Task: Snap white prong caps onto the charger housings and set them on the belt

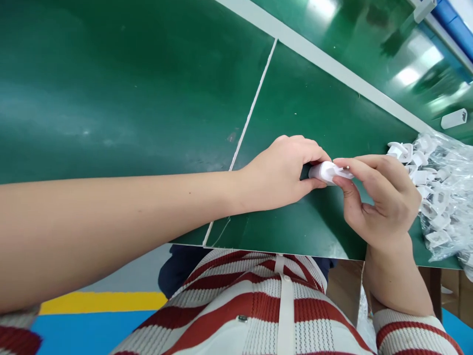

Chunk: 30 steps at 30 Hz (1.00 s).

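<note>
A small white plug-in charger (322,171) is held low over the green table between my two hands. My left hand (283,170) comes in from the left and grips the rounded body between thumb and fingers. My right hand (386,197) pinches the pin end with thumb and forefinger. A metal-tipped pin shows beside the right forefinger. Part of the body is hidden by the left fingers. To the right of my right hand lie several loose white plastic plug parts (439,199), partly inside a clear plastic bag (458,197).
A white strip (332,69) crosses the green table (166,98) diagonally, and a thin white line (254,101) meets it. Beyond the strip lies a white rectangular piece (454,119). The table's front edge is close to my body, with a cardboard box (343,291) below.
</note>
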Each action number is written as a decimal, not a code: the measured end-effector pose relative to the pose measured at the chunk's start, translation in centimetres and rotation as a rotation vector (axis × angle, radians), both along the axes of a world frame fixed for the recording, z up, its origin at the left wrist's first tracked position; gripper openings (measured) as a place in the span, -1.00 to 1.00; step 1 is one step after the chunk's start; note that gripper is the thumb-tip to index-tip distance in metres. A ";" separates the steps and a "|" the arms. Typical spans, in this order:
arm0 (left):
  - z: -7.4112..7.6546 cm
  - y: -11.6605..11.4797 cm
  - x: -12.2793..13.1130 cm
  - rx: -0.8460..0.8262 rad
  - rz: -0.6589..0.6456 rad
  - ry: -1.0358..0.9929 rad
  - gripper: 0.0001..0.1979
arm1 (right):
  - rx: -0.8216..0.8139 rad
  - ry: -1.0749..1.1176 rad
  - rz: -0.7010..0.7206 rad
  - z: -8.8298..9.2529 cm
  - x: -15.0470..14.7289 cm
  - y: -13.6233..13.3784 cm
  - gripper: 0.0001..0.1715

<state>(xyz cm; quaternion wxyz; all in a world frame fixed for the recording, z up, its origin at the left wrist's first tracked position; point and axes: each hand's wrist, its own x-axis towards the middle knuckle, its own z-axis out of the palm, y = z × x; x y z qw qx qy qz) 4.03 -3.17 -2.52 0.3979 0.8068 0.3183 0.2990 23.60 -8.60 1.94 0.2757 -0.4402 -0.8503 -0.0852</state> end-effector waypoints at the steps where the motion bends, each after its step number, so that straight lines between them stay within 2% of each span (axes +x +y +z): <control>1: 0.0 0.0 0.0 0.002 0.003 -0.004 -0.86 | 0.006 -0.007 -0.010 0.0 -0.1 0.0 -0.73; 4: -0.1 0.0 0.1 0.000 0.005 -0.024 -0.86 | 0.040 0.004 -0.035 0.0 -0.4 0.1 -0.79; 9: 0.0 -0.1 0.3 -0.026 0.037 -0.030 -0.88 | 0.063 0.026 -0.050 -0.5 -0.4 0.2 -0.78; 13: 0.0 -0.1 0.6 -0.051 0.075 -0.037 -0.91 | 0.084 0.086 -0.124 -1.1 -0.9 0.0 -0.78; 17: -0.1 -0.1 0.7 -0.035 0.084 -0.061 -0.91 | 0.155 0.037 -0.151 -1.1 -1.3 -0.5 -0.78; 24: -0.2 -0.1 0.8 -0.044 0.095 -0.073 -0.91 | -0.126 -0.065 -0.116 1.6 -0.6 0.0 -0.83; 27: -0.2 -0.1 0.9 -0.033 0.100 -0.056 -0.90 | -0.178 -0.110 -0.109 2.4 -0.7 0.5 -0.81; 30: -0.2 -0.1 1.0 -0.025 0.090 -0.026 -0.89 | -0.177 -0.096 -0.125 2.3 -0.7 0.5 -0.80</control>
